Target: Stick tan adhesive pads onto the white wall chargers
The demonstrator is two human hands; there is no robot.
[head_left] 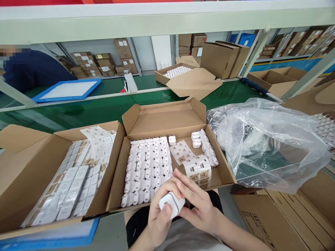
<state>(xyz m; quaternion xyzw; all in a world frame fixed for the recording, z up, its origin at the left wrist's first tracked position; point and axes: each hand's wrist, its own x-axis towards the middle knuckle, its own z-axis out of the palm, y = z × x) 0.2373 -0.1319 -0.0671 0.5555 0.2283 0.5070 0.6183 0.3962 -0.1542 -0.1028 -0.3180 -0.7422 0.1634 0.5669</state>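
My left hand [159,216] is closed around a small white charger plug [171,205], thumb pressed on its face. My right hand [199,202] meets it from the right, fingers curled and pinching at the plug's far side. Both hands hover just in front of the near edge of an open cardboard box [222,167] that holds neat rows of white plugs [148,170] on its left half and curled label sheets [195,165] on its right, with a few loose plugs [206,146] behind them.
Another open box [26,167] at the left holds plugs under label sheets. A crumpled clear plastic bag [269,146] lies at the right. Beyond the green conveyor [86,111] are a blue tray [66,90], a bottle [130,82], more cartons, and a person in dark blue [34,69].
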